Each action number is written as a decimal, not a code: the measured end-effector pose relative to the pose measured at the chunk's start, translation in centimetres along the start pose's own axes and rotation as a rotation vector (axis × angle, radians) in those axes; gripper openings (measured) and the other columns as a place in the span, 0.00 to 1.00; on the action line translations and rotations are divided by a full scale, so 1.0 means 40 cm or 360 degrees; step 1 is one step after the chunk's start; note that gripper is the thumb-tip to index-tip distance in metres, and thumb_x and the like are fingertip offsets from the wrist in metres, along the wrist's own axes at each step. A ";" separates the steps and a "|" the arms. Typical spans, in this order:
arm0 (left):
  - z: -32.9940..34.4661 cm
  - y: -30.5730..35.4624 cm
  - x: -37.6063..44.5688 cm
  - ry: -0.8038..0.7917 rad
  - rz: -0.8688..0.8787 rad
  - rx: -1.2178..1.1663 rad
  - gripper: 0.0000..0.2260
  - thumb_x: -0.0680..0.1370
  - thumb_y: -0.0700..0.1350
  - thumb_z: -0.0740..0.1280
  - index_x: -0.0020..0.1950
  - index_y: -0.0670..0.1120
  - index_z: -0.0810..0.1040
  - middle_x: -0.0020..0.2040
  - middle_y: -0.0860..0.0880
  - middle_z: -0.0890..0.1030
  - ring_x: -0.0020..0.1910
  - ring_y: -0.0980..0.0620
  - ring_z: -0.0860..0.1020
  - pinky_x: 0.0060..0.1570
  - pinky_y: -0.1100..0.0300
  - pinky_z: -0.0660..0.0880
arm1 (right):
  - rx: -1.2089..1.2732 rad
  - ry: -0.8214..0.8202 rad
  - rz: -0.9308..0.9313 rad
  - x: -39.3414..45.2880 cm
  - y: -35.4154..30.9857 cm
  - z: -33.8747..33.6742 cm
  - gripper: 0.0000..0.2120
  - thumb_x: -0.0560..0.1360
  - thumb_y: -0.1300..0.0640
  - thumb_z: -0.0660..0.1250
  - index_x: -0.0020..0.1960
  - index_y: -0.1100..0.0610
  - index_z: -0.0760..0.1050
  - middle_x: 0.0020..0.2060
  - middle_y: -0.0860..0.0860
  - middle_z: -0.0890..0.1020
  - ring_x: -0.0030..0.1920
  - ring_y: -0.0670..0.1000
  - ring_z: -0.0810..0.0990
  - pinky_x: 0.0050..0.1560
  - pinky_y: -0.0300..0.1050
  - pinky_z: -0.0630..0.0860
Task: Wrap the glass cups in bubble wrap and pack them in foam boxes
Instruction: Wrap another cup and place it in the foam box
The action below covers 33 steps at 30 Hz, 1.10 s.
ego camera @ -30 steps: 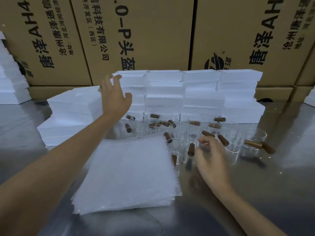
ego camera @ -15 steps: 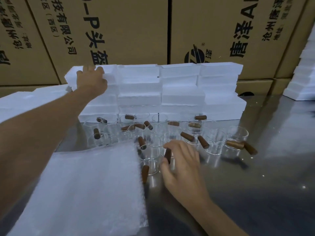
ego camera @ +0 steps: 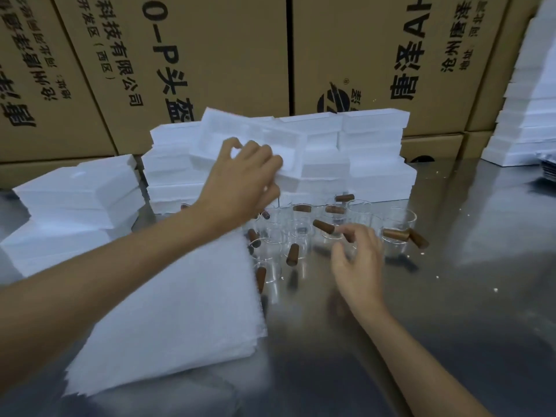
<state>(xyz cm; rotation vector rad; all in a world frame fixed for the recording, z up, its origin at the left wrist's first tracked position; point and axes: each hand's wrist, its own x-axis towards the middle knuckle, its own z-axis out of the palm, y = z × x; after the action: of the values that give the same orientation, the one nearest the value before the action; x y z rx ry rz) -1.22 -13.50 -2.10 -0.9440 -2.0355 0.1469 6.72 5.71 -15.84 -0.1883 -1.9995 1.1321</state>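
Cardboard cartons [ego camera: 228, 55] stand along the far edge of the steel bench [ego camera: 451, 296]. In front of them sit stacked foam boxes [ego camera: 373, 164]. A stack of bubble wrap [ego camera: 168, 311] lies toward the near left. Glass cups [ego camera: 355, 218] with brown handles cluster mid-bench. The left hand [ego camera: 243, 182] grips a tilted foam box [ego camera: 240, 136] lifted off the stacks. The right hand [ego camera: 358, 263] hovers over the cups, fingers loosely curled, holding nothing.

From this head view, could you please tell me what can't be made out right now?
- Glass cups: the left hand hides several; clear glass blurs together, so no count.
- Foam box in the left hand: motion-blurred, its near edge behind the fingers.
- Right hand: blurred; contact with a cup unclear.
- Foam stacks, far right: cut off by the frame edge.
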 end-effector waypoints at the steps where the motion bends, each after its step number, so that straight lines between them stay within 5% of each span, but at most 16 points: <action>1: -0.028 0.044 -0.011 0.0014 0.0024 -0.0038 0.09 0.78 0.47 0.60 0.51 0.44 0.76 0.48 0.46 0.77 0.51 0.43 0.74 0.61 0.46 0.64 | -0.0061 0.0090 -0.0017 0.011 0.016 -0.025 0.11 0.74 0.64 0.65 0.54 0.54 0.77 0.50 0.45 0.76 0.56 0.46 0.71 0.62 0.51 0.70; 5: -0.116 0.218 -0.067 0.0000 0.0094 -0.0237 0.07 0.74 0.46 0.62 0.48 0.46 0.76 0.43 0.48 0.76 0.47 0.45 0.73 0.57 0.47 0.67 | -0.0148 0.0325 0.0054 0.040 0.081 -0.125 0.10 0.73 0.61 0.62 0.52 0.55 0.77 0.49 0.50 0.78 0.54 0.54 0.75 0.57 0.50 0.72; 10: -0.136 0.436 -0.161 -0.0366 0.0134 -0.0431 0.09 0.76 0.47 0.62 0.53 0.46 0.77 0.48 0.47 0.79 0.50 0.45 0.75 0.51 0.50 0.70 | 0.0327 0.0573 0.0726 0.022 0.108 -0.200 0.09 0.75 0.61 0.60 0.42 0.51 0.75 0.39 0.53 0.81 0.41 0.52 0.78 0.44 0.46 0.74; 15: -0.111 0.522 -0.187 -0.0695 -0.0065 -0.0825 0.16 0.80 0.49 0.60 0.64 0.45 0.75 0.59 0.46 0.78 0.58 0.46 0.70 0.57 0.50 0.64 | 0.0580 0.0207 0.0794 -0.014 0.110 -0.268 0.13 0.77 0.66 0.59 0.40 0.56 0.79 0.33 0.56 0.81 0.34 0.51 0.78 0.38 0.41 0.75; 18: -0.114 0.492 -0.164 -0.0546 -0.0227 -0.1023 0.17 0.79 0.55 0.62 0.64 0.49 0.77 0.60 0.51 0.79 0.61 0.50 0.70 0.61 0.52 0.62 | 0.0559 0.0058 0.0793 -0.029 0.105 -0.292 0.12 0.79 0.66 0.61 0.42 0.58 0.81 0.34 0.56 0.82 0.35 0.50 0.79 0.34 0.35 0.76; 22: -0.143 0.342 -0.134 -0.0113 -0.0736 -0.1167 0.07 0.77 0.51 0.64 0.48 0.53 0.80 0.42 0.56 0.80 0.47 0.52 0.76 0.48 0.55 0.69 | 0.0476 -0.0078 0.0925 -0.009 0.086 -0.303 0.08 0.78 0.65 0.64 0.45 0.63 0.81 0.35 0.57 0.82 0.34 0.51 0.80 0.36 0.37 0.80; 25: -0.113 0.162 -0.156 -0.0308 -0.1395 -0.1342 0.02 0.77 0.47 0.66 0.47 0.54 0.75 0.40 0.56 0.78 0.42 0.52 0.77 0.37 0.60 0.68 | 0.0190 -0.0082 0.0771 0.027 0.039 -0.291 0.07 0.77 0.64 0.65 0.42 0.61 0.80 0.34 0.55 0.82 0.36 0.51 0.80 0.48 0.49 0.80; 27: -0.078 0.074 -0.204 -0.0508 -0.1677 -0.1414 0.05 0.78 0.47 0.68 0.50 0.51 0.74 0.46 0.52 0.77 0.43 0.52 0.75 0.38 0.59 0.66 | 0.0116 -0.0089 0.0564 0.045 -0.021 -0.266 0.08 0.78 0.63 0.65 0.41 0.57 0.78 0.34 0.54 0.83 0.34 0.45 0.81 0.48 0.47 0.79; 30: -0.035 0.044 -0.273 -0.0672 -0.1740 -0.1537 0.09 0.76 0.49 0.73 0.48 0.48 0.75 0.45 0.50 0.77 0.39 0.56 0.74 0.34 0.60 0.66 | 0.0090 -0.0324 0.0382 0.059 -0.107 -0.181 0.07 0.78 0.60 0.64 0.44 0.56 0.79 0.35 0.52 0.84 0.35 0.43 0.82 0.46 0.48 0.78; 33: -0.017 0.051 -0.302 -0.0729 -0.1682 -0.1596 0.13 0.73 0.53 0.76 0.43 0.48 0.75 0.37 0.53 0.74 0.36 0.56 0.73 0.35 0.60 0.67 | -0.0421 -0.0752 0.0331 0.066 -0.157 -0.075 0.12 0.77 0.58 0.61 0.41 0.62 0.80 0.41 0.55 0.84 0.40 0.52 0.81 0.43 0.47 0.76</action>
<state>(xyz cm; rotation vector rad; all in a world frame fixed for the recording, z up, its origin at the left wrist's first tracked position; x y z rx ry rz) 4.57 -20.30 -10.50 -0.2099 -2.7899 -1.4347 8.65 5.26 -8.65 -0.2909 -2.6019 1.1086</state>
